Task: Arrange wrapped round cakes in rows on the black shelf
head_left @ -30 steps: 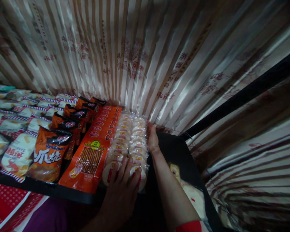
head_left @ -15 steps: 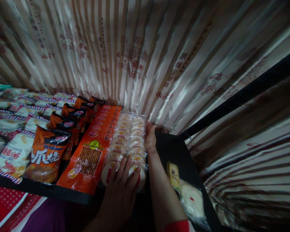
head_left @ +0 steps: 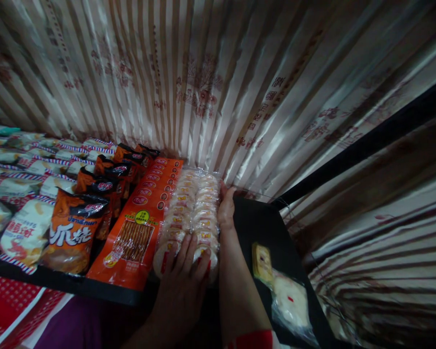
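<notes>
A row of clear packs of round rice crackers [head_left: 189, 208] lies on a dark shelf [head_left: 261, 228]. My left hand [head_left: 183, 286] rests flat on the front pack, fingers spread. My right hand [head_left: 226, 206] presses against the right side of the row, near its back, with the fingers partly hidden behind the packs. My right forearm runs along the row's right edge. Left of the crackers lies a row of orange pretzel-stick packs [head_left: 138, 232].
Further left stand orange-and-black snack bags [head_left: 72, 230] and white chip bags [head_left: 20, 232]. A single cracker pack [head_left: 287, 295] lies on the shelf to the right. A striped satin curtain [head_left: 203, 82] hangs behind. A dark bar [head_left: 366, 140] crosses at right.
Both hands stay on the cracker row, which has shifted slightly left. My right forearm has closed in on the row, uncovering the loose pack at right.
</notes>
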Action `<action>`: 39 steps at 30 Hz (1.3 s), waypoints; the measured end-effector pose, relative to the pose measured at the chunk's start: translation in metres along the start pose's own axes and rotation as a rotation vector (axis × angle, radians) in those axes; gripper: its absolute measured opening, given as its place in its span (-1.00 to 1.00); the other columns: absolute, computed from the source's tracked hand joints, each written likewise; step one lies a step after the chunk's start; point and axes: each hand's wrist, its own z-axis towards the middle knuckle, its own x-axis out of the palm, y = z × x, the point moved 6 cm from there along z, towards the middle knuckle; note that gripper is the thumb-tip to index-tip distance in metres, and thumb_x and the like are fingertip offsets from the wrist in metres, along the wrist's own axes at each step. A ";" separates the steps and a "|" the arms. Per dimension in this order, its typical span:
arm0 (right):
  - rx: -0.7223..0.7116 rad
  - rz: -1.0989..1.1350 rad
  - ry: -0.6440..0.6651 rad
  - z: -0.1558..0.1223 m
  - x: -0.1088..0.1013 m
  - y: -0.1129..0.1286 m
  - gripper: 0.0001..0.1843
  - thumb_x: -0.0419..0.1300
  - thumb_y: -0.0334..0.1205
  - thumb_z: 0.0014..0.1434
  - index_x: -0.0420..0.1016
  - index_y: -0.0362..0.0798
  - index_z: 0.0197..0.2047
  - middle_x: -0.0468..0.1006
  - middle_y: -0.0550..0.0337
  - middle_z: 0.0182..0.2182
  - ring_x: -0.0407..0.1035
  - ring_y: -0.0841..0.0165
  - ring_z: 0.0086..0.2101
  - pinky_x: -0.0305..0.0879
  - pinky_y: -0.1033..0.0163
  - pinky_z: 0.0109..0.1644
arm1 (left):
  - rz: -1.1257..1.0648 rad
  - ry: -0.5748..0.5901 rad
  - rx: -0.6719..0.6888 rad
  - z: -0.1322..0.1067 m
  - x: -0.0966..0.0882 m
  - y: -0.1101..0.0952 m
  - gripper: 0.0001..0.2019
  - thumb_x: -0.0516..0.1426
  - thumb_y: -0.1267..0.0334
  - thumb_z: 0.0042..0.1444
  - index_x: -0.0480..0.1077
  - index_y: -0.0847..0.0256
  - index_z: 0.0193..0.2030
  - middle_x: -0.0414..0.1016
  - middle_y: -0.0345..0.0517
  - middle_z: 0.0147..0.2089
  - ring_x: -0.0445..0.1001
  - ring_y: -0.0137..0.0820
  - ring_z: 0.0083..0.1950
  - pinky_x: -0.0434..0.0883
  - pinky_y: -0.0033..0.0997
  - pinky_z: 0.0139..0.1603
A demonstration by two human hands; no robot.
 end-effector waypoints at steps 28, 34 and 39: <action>-0.069 -0.021 -0.023 -0.003 -0.008 -0.003 -0.20 -0.24 0.33 0.10 0.41 -0.09 0.05 0.45 0.11 0.03 0.29 0.30 0.06 0.11 0.18 0.18 | -0.006 -0.001 -0.033 -0.003 -0.001 0.003 -0.54 -0.01 0.19 0.18 0.14 0.06 0.24 0.07 0.01 0.33 0.02 -0.16 0.33 -0.06 -0.07 0.24; -0.047 -0.021 -0.017 -0.003 -0.007 -0.005 -0.19 -0.26 0.34 0.10 0.42 -0.08 0.05 0.45 0.13 0.03 0.29 0.29 0.06 0.13 0.19 0.17 | -0.008 -0.017 -0.041 -0.002 -0.001 0.003 -0.56 -0.01 0.19 0.18 0.17 0.06 0.22 0.07 0.00 0.33 -0.05 -0.16 0.35 -0.03 -0.04 0.24; -0.037 -0.020 -0.020 -0.001 -0.007 -0.009 -0.18 -0.25 0.35 0.08 0.41 -0.09 0.05 0.44 0.13 0.04 0.27 0.30 0.07 0.11 0.19 0.19 | 0.000 0.001 -0.040 -0.003 0.000 0.001 -0.55 -0.01 0.18 0.18 0.15 0.07 0.23 0.05 0.01 0.34 -0.04 -0.15 0.35 -0.05 -0.02 0.25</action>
